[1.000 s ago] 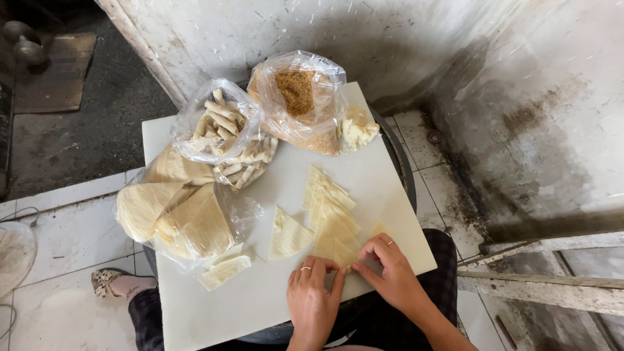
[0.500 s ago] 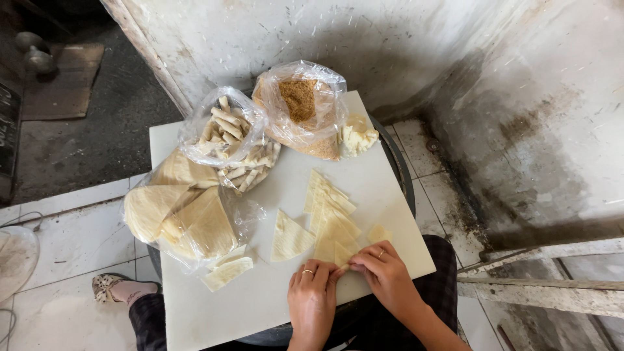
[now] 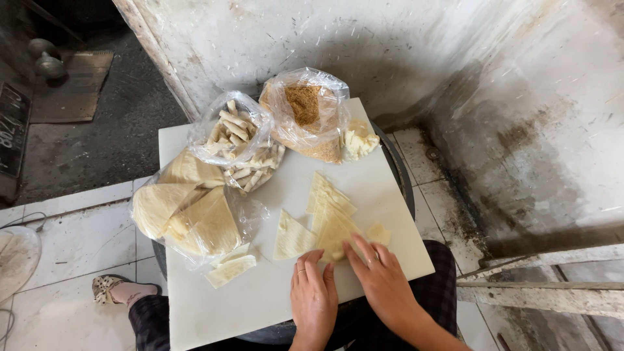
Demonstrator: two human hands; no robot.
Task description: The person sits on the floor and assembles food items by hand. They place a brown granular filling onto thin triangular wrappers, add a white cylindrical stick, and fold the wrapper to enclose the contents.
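Left hand (image 3: 313, 289): flat, fingers together, holding nothing, fingertips at the wrapper's near edge.
Right hand (image 3: 382, 276): open, fingertips pressing the wrapper.
Wrapper (image 3: 333, 229): pale triangle on the white board (image 3: 260, 299), just beyond both hands.

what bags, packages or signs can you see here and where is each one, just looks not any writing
Clear plastic bag, back left of the white board: open top, filled with pale rolled sticks.
Clear plastic bag, back middle of the board: bulging, holds brown crumbs.
Clear plastic bag, left edge of the board: flat, holds folded cream sheets.
Dark sign, far left edge of the view: pale markings, mostly cut off.
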